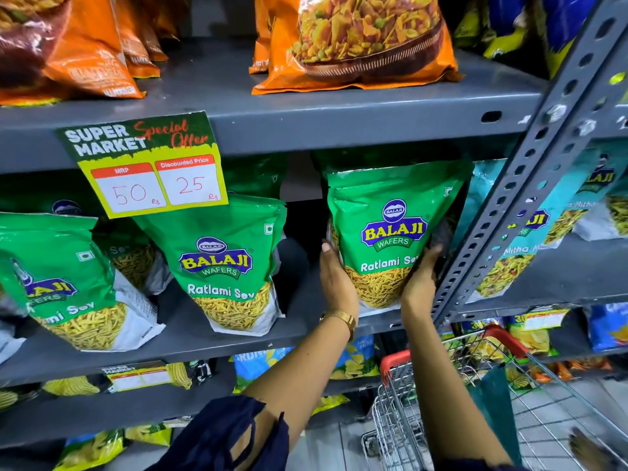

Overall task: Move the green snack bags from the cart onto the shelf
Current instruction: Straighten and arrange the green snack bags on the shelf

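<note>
Both hands hold one green snack bag [390,232] upright at the right end of the middle shelf [299,331], close against the slotted metal upright [530,171]. The left hand [336,280] is pressed to the bag's left edge and the right hand [421,277] to its lower right corner, each grip closed around the bag's lower half where the contents sit. Its base looks to be resting at the front lip of the shelf, though the hands hide the exact contact. More green bags of the same kind stand to the left, the nearest [227,263] just beside with a dark gap between. The pouch looks light, soft and crinkly, with a slick printed film that could slide in the fingers, and the thin sticks inside would likely crush under a hard squeeze. Holding it low by both sides, as here, seems the safest place, since the puffed top would only buckle. The wire cart [441,396] stands below on the right; a dark green shape inside may be another bag, but I cannot tell.
</note>
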`<state>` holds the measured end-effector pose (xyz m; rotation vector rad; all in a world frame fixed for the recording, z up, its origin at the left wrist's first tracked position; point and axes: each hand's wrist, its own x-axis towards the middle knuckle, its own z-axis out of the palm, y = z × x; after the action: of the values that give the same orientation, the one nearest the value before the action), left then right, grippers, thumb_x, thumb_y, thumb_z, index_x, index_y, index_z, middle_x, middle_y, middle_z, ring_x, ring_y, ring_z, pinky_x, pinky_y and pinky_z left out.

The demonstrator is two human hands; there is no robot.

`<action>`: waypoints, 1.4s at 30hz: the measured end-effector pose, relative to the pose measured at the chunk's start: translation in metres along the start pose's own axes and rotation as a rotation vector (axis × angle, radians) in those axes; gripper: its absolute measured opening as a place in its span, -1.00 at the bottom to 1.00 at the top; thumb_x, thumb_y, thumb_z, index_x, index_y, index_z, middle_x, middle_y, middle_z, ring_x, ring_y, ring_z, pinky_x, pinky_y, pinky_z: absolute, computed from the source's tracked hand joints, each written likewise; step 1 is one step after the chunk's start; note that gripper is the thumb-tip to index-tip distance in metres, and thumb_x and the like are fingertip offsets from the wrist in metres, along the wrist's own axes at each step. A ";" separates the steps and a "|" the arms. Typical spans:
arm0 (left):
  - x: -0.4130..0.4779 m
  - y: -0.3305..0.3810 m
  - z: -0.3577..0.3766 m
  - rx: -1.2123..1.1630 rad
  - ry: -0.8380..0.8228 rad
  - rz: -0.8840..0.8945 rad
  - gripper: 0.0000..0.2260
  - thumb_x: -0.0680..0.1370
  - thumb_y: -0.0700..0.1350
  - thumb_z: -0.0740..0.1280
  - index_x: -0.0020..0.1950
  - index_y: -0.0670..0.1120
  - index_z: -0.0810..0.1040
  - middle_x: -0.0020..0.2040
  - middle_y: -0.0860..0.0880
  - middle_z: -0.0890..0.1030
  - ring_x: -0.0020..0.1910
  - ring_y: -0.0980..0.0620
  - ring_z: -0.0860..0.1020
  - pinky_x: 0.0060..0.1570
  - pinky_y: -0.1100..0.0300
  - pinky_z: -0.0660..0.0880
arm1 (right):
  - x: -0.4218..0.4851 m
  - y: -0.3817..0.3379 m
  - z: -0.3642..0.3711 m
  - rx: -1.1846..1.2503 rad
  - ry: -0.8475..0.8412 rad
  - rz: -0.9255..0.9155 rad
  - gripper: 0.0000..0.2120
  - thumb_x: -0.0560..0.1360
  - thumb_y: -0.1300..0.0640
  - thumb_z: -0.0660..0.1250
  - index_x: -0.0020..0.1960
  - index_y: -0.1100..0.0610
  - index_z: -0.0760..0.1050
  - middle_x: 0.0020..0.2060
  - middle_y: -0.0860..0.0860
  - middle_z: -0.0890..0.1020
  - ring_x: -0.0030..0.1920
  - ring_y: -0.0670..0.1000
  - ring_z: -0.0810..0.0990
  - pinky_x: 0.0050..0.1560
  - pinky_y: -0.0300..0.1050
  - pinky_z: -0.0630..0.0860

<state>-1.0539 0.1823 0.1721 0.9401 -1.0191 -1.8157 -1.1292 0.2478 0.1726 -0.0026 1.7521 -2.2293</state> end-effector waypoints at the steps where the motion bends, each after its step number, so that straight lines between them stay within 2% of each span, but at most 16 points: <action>1: -0.003 0.001 -0.005 0.035 -0.008 0.024 -0.53 0.69 0.13 0.01 0.54 -0.04 0.33 0.52 -0.04 0.40 0.44 0.04 0.41 0.41 0.18 0.30 | -0.014 0.006 -0.004 -0.144 -0.028 -0.045 -0.32 0.55 -0.34 -0.09 0.41 0.08 0.39 0.31 0.10 0.54 0.34 0.15 0.48 0.38 0.03 0.37; 3: -0.012 0.002 -0.019 0.129 -0.029 0.090 -0.52 0.69 0.11 0.00 0.57 -0.04 0.25 0.58 0.02 0.29 0.51 0.18 0.25 0.43 0.30 0.14 | -0.048 0.020 -0.014 -0.268 -0.070 -0.262 -0.31 0.53 -0.33 -0.12 0.38 0.11 0.37 0.32 0.12 0.52 0.37 0.10 0.44 0.37 -0.10 0.35; 5: -0.029 0.003 -0.038 0.217 -0.074 0.192 -0.56 0.69 0.08 0.02 0.54 -0.02 0.30 0.54 0.09 0.32 0.41 0.44 0.27 0.38 0.49 0.13 | -0.078 0.035 -0.022 -0.336 -0.100 -0.443 -0.27 0.54 -0.37 -0.14 0.53 0.07 0.16 0.51 -0.08 0.25 0.51 -0.16 0.20 0.43 -0.46 0.12; 7: -0.050 0.006 -0.063 0.288 -0.154 0.299 -0.63 0.66 0.06 0.05 0.44 0.06 0.39 0.45 0.18 0.41 0.34 0.53 0.34 0.37 0.55 0.21 | -0.102 0.044 -0.022 -0.390 -0.161 -0.538 -0.29 0.56 -0.34 -0.11 0.56 0.06 0.07 0.56 -0.09 0.13 0.56 -0.16 0.08 0.46 -0.47 -0.01; 10: -0.074 0.013 -0.105 0.418 -0.180 0.515 -0.66 0.65 0.10 0.11 0.40 0.09 0.41 0.41 0.14 0.48 0.44 0.17 0.42 0.46 0.18 0.32 | -0.131 0.050 -0.012 -0.392 -0.315 -0.648 -0.36 0.60 -0.27 -0.06 0.53 0.09 0.13 0.53 -0.07 0.21 0.55 -0.07 0.15 0.51 -0.33 0.05; 15: -0.075 0.032 -0.157 0.521 0.211 0.857 -0.45 0.62 0.21 0.13 0.54 0.00 0.14 0.53 -0.16 0.19 0.56 0.00 0.18 0.54 0.24 0.11 | -0.148 0.057 0.030 -0.294 -0.550 -0.493 -0.32 0.49 -0.40 0.08 0.49 -0.09 0.14 0.51 -0.13 0.23 0.54 -0.09 0.18 0.53 -0.10 0.12; 17: -0.063 0.043 -0.171 0.498 0.304 0.818 -0.35 0.59 0.25 0.14 0.54 -0.09 0.09 0.55 -0.12 0.15 0.57 0.07 0.14 0.54 0.28 0.07 | -0.153 0.064 0.051 -0.318 -0.629 -0.405 -0.18 0.39 -0.46 0.17 0.51 -0.11 0.07 0.53 -0.16 0.17 0.55 -0.14 0.12 0.55 -0.07 0.11; 20: -0.034 0.057 -0.186 0.360 0.310 0.617 -0.37 0.52 0.25 0.16 0.52 0.06 0.08 0.59 0.01 0.12 0.59 0.07 0.13 0.59 0.04 0.11 | -0.157 0.069 0.085 -0.364 -0.631 -0.275 0.05 0.26 -0.44 0.33 0.56 0.00 0.02 0.56 -0.09 0.12 0.56 -0.12 0.08 0.57 0.06 0.10; 23: -0.002 0.070 -0.195 0.263 0.304 0.483 -0.28 0.47 0.29 0.11 0.51 -0.11 0.28 0.52 -0.14 0.34 0.52 -0.10 0.32 0.50 -0.20 0.24 | -0.156 0.064 0.110 -0.314 -0.598 -0.216 0.12 0.21 -0.43 0.40 0.56 0.06 0.04 0.54 0.05 0.22 0.54 0.01 0.19 0.51 0.17 0.21; 28: 0.032 0.080 -0.204 0.335 0.230 0.470 -0.36 0.48 0.39 0.13 0.34 -0.04 0.46 0.26 -0.02 0.57 0.27 0.08 0.54 0.34 0.02 0.45 | -0.125 0.055 0.123 -0.353 -0.606 -0.288 0.05 0.22 -0.38 0.40 0.52 0.15 0.16 0.47 0.13 0.35 0.50 0.10 0.30 0.48 0.17 0.26; 29: 0.033 0.080 -0.202 0.278 0.180 0.413 -0.30 0.43 0.47 0.18 0.34 -0.02 0.47 0.26 -0.02 0.59 0.26 0.10 0.56 0.31 0.10 0.48 | -0.115 0.056 0.123 -0.343 -0.622 -0.281 0.00 0.22 -0.42 0.39 0.49 0.09 0.23 0.42 0.06 0.44 0.45 0.02 0.38 0.46 0.07 0.32; 32: 0.031 0.068 -0.193 0.168 0.012 0.288 -0.29 0.33 0.49 0.31 0.28 0.04 0.55 0.32 -0.18 0.59 0.35 -0.19 0.53 0.34 -0.14 0.45 | -0.098 0.058 0.121 -0.288 -0.673 -0.207 -0.36 0.19 -0.50 0.35 0.21 -0.29 0.41 0.08 -0.39 0.62 0.14 -0.40 0.54 0.25 -0.24 0.47; 35: 0.025 0.068 -0.190 0.122 0.012 0.275 -0.15 0.28 0.50 0.35 0.39 -0.03 0.51 0.41 -0.18 0.52 0.44 -0.22 0.44 0.45 -0.22 0.34 | -0.097 0.062 0.121 -0.244 -0.714 -0.101 -0.42 0.19 -0.53 0.30 0.12 -0.28 0.50 0.04 -0.41 0.64 0.12 -0.40 0.56 0.23 -0.15 0.45; 37: 0.026 0.070 -0.191 0.118 0.032 0.292 -0.08 0.23 0.53 0.35 0.41 -0.04 0.49 0.42 -0.16 0.53 0.42 -0.17 0.48 0.43 -0.15 0.40 | -0.101 0.060 0.123 -0.224 -0.735 -0.037 -0.19 0.17 -0.57 0.28 0.27 -0.13 0.50 0.24 -0.16 0.62 0.30 -0.16 0.53 0.34 0.05 0.43; 39: 0.030 0.073 -0.189 0.048 0.047 0.265 -0.29 0.29 0.52 0.30 0.26 0.09 0.63 0.27 -0.01 0.66 0.28 -0.03 0.61 0.34 -0.04 0.51 | -0.105 0.060 0.123 -0.200 -0.767 -0.020 -0.02 0.20 -0.56 0.28 0.40 0.08 0.41 0.34 0.07 0.54 0.37 0.06 0.49 0.42 0.22 0.35; 42: 0.039 0.067 -0.190 -0.072 0.062 0.222 -0.54 0.37 0.43 0.15 0.01 0.28 0.71 0.03 0.20 0.74 0.06 0.17 0.70 0.13 0.11 0.59 | -0.114 0.061 0.124 -0.191 -0.729 -0.024 -0.02 0.22 -0.54 0.29 0.41 0.10 0.39 0.33 0.07 0.56 0.35 0.06 0.51 0.41 0.21 0.37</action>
<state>-0.8821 0.0729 0.1502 0.8014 -0.9727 -1.6183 -0.9833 0.1443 0.1673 -0.7734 1.5182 -1.7276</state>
